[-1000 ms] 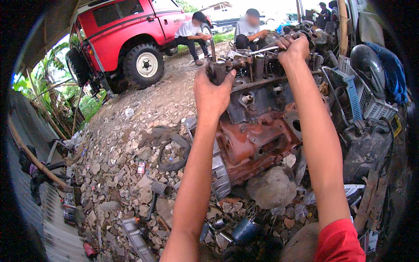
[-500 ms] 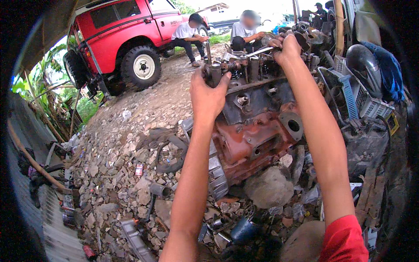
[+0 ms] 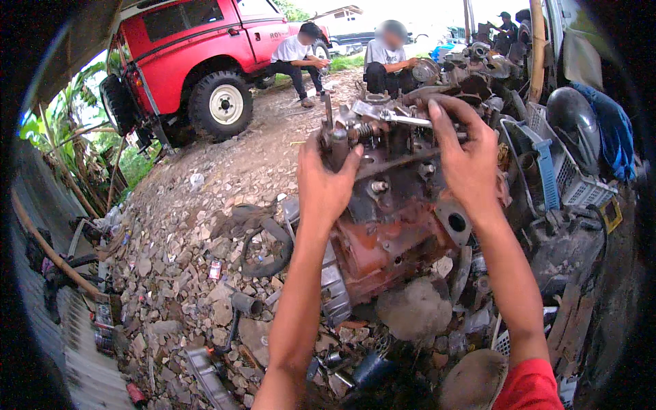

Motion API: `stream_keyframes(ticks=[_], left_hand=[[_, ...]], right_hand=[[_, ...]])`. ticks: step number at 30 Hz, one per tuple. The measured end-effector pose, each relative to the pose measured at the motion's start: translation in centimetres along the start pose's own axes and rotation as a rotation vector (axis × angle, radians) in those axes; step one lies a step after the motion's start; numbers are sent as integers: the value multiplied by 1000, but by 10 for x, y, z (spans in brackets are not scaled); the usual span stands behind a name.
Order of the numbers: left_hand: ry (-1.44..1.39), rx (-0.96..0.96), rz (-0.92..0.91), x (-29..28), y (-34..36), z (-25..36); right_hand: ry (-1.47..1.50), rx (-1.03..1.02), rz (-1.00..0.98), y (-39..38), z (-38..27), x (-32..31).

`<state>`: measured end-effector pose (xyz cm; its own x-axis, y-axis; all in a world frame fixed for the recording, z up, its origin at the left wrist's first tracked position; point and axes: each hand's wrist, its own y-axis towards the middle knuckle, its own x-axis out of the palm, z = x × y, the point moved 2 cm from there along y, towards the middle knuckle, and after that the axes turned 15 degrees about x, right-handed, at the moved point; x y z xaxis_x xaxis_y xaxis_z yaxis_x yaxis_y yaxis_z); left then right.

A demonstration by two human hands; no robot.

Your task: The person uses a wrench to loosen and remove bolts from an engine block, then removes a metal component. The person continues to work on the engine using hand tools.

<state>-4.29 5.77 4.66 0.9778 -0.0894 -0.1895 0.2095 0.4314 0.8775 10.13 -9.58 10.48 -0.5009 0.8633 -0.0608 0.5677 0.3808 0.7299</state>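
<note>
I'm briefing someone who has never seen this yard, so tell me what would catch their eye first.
The bright red off-road vehicle at upper left stands out first. Next comes the rust-red engine at centre, the left hand at its upper left end and the right hand by a silver wrench. Beyond them, at top centre, sit two people in light tops.

Rust-red engine block (image 3: 386, 249), silvery wrench (image 3: 410, 121), bright red vehicle (image 3: 171, 63), cream wheel (image 3: 225, 104)
</note>
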Motion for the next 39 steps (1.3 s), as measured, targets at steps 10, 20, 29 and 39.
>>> stream_keyframes(ticks=[10, 20, 29, 39], left_hand=[[190, -79, -24, -7, -9, 0], [80, -97, 23, 0, -2, 9], [63, -110, 28, 0, -3, 10], [67, -151, 31, -2, -1, 16]], right_hand=[[-652, -150, -476, 64, -5, -32], [-629, -239, -930, 155, 60, -4], [-584, -190, -929, 170, 85, 26], [-421, -395, -1199, 136, 42, 30]])
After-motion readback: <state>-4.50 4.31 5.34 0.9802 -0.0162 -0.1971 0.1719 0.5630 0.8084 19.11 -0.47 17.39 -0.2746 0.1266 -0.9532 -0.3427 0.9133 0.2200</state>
